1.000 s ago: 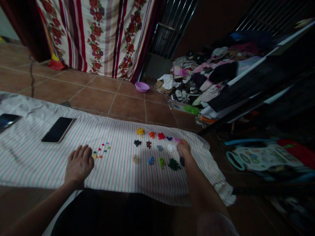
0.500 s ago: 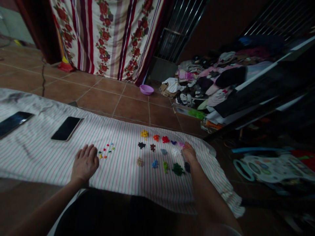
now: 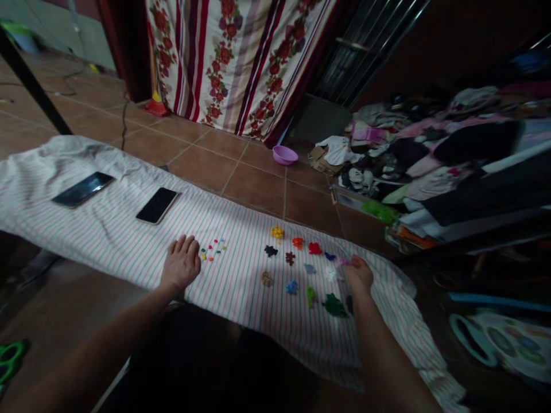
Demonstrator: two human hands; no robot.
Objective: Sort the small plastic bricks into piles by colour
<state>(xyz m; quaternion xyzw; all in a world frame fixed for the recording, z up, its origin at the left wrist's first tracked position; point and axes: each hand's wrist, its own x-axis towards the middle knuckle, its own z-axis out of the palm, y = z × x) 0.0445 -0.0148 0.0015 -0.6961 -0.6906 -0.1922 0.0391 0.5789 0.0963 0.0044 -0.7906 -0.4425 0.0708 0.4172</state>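
My left hand [image 3: 183, 261] lies palm down on the striped cloth [image 3: 241, 287], fingers stretched out and holding nothing. Just beside its fingertips is a loose scatter of small multicoloured pieces [image 3: 216, 249]. My right hand [image 3: 359, 274] is at the pink pile [image 3: 344, 261], its fingers curled together; what is between them is too small to tell. Small piles sorted by colour lie left of it, among them yellow [image 3: 277, 232], red [image 3: 314, 248], black [image 3: 271, 251], white [image 3: 333, 274], blue [image 3: 291, 287] and dark green [image 3: 334, 306]. A dark pile [image 3: 349, 304] is partly hidden by my right wrist.
Two phones, a nearer one [image 3: 157, 205] and a farther one [image 3: 83, 190], rest on the cloth to the left. Beyond it, a purple basin [image 3: 284, 155] stands on the tiled floor before a floral curtain [image 3: 241, 63]. Heaped clothes [image 3: 387, 143] fill the right background.
The view has turned left, so everything sits further right in the picture. My left hand stays flat on the cloth. The right hand remains at the pink pile, its fingers now drawn closer together.
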